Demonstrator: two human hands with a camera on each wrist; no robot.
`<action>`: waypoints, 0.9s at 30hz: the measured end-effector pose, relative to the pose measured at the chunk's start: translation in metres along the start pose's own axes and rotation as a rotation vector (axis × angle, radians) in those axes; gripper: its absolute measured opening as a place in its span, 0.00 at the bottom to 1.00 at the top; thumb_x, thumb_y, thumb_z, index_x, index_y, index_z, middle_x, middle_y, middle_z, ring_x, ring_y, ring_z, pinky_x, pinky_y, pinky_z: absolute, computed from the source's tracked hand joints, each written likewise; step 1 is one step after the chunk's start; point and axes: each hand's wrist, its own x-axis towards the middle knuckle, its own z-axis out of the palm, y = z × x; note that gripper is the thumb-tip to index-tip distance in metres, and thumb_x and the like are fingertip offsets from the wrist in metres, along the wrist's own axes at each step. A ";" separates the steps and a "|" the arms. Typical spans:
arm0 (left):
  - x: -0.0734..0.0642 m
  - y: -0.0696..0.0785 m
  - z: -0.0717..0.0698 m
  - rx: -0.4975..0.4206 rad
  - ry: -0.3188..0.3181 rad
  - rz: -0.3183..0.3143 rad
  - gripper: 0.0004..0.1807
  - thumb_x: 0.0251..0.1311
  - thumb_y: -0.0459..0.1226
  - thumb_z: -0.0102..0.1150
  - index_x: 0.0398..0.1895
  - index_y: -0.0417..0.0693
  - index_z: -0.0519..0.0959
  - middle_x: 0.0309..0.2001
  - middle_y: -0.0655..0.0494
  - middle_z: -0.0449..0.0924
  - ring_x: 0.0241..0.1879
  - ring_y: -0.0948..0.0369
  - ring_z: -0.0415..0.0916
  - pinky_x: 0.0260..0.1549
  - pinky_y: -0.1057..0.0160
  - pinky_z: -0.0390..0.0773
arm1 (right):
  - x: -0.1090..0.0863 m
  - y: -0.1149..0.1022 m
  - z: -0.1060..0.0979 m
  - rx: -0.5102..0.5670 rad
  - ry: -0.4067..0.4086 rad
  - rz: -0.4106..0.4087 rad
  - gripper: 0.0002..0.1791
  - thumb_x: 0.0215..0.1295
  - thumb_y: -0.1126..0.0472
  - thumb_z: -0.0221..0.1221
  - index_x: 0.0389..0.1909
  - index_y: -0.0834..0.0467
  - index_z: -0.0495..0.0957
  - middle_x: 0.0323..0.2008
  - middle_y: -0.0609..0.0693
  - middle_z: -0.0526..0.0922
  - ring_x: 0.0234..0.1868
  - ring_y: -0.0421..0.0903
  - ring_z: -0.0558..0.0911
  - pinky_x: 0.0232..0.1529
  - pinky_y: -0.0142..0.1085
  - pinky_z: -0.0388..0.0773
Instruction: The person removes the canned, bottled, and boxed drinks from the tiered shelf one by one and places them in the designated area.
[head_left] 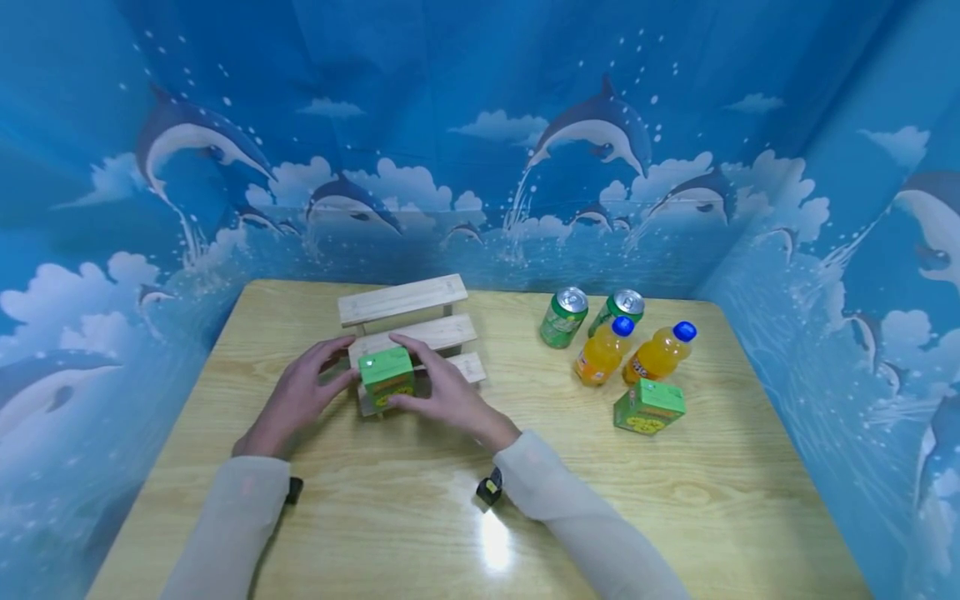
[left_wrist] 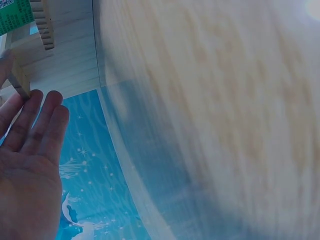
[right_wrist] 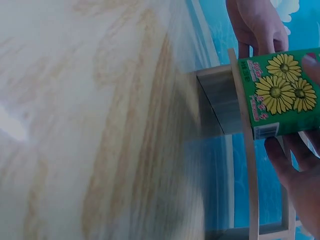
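Observation:
A small green drink carton (head_left: 387, 377) with yellow flowers on its front stands upright on the lowest step of a pale wooden three-step rack (head_left: 402, 300). My right hand (head_left: 452, 393) holds the carton from the right, thumb on its front and fingers at its side. In the right wrist view, the carton (right_wrist: 280, 95) sits on the front plank's edge. At the rack's left end is my left hand (head_left: 298, 402), its thumb close to the carton. The left wrist view shows that hand (left_wrist: 31, 170) with fingers extended beside the rack's end, fingertips right at a plank.
Right of the rack stand two green cans (head_left: 564, 317), two orange drink bottles (head_left: 597, 357) with blue caps, and another green carton (head_left: 649, 407). A blue dolphin-print curtain (head_left: 480, 150) encloses the wooden table (head_left: 420, 508) at the back and sides.

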 end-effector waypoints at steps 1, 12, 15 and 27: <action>0.000 0.000 0.000 -0.002 0.001 0.003 0.34 0.79 0.45 0.64 0.83 0.48 0.67 0.78 0.39 0.72 0.74 0.38 0.74 0.74 0.34 0.74 | 0.000 0.000 0.001 0.003 0.006 -0.004 0.52 0.71 0.52 0.74 0.87 0.33 0.53 0.82 0.49 0.69 0.77 0.53 0.76 0.78 0.52 0.76; 0.000 0.001 -0.001 0.006 -0.004 0.008 0.35 0.79 0.44 0.64 0.83 0.47 0.67 0.77 0.38 0.71 0.73 0.38 0.74 0.74 0.35 0.74 | 0.001 0.001 0.004 0.086 0.042 -0.036 0.49 0.72 0.59 0.72 0.86 0.35 0.57 0.72 0.54 0.79 0.69 0.52 0.83 0.70 0.38 0.83; 0.000 0.001 -0.002 0.005 -0.005 0.015 0.35 0.79 0.44 0.64 0.83 0.46 0.67 0.78 0.38 0.71 0.74 0.38 0.74 0.74 0.35 0.75 | 0.001 0.000 0.004 0.099 0.039 -0.032 0.49 0.72 0.59 0.72 0.86 0.35 0.57 0.72 0.54 0.79 0.69 0.52 0.83 0.70 0.37 0.83; 0.001 -0.002 -0.001 -0.009 -0.005 -0.007 0.36 0.79 0.47 0.65 0.83 0.48 0.67 0.79 0.40 0.70 0.75 0.40 0.73 0.75 0.36 0.75 | -0.007 -0.006 -0.002 0.107 0.063 0.000 0.49 0.69 0.61 0.74 0.85 0.37 0.60 0.72 0.54 0.79 0.69 0.53 0.83 0.70 0.40 0.83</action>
